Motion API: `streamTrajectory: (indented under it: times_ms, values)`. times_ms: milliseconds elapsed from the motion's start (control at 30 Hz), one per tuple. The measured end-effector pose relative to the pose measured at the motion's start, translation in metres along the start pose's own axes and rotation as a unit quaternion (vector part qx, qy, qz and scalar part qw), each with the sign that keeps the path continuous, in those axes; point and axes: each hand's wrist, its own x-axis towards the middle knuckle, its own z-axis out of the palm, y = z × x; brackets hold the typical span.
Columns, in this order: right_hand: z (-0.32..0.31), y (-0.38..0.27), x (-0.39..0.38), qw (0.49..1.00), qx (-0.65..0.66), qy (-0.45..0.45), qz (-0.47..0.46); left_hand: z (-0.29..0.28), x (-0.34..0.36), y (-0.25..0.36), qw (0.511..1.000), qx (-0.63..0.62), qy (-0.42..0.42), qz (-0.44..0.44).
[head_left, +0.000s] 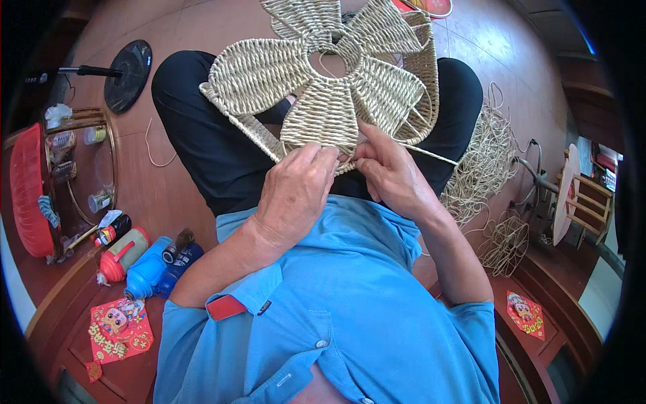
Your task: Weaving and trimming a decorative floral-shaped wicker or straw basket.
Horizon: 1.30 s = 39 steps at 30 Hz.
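Across my lap lies a woven straw-rope piece [319, 121] shaped like a flower, with broad petals around a round central hole and deeper basket-like walls on its far right side. At the tip of the petal nearest me, my left hand [296, 188] is closed, its bent fingers pinching the rim. Just to the right, my right hand [391, 168] is also closed, thumb and index finger together at the same rim. A loose straw cord [431, 155] runs out to the right beside the right hand's fingers. My fingers hide the exact spot being gripped.
Loose straw cord [481, 161] lies heaped on the floor at right, with a smaller coil [505, 244] nearer. Left are a round black base [128, 75], a rack with jars [101, 161], a red stool [30, 195] and several bottles [148, 266]. A wooden chair [579, 198] stands right.
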Motion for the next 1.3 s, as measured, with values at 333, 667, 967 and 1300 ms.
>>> streamTrajectory:
  times_ms: [333, 667, 967, 1300]
  values:
    - [-0.003, 0.01, 0.004, 1.0, 0.014, -0.023, 0.0, 0.0, 0.01, 0.003, 0.999, 0.045, -0.012, -0.016]
    - [0.031, 0.031, -0.013, 0.951, -0.179, 0.169, -0.188, -0.023, -0.009, -0.011, 0.894, -0.429, -0.02, -0.127]
    - [0.035, 0.044, -0.014, 0.912, -0.221, 0.198, -0.282, -0.036, -0.005, -0.02, 0.754, -0.605, -0.066, -0.248]
    - [0.035, 0.039, -0.016, 0.922, -0.187, 0.209, -0.266, -0.041, 0.0, -0.014, 0.927, -0.304, -0.011, -0.22]
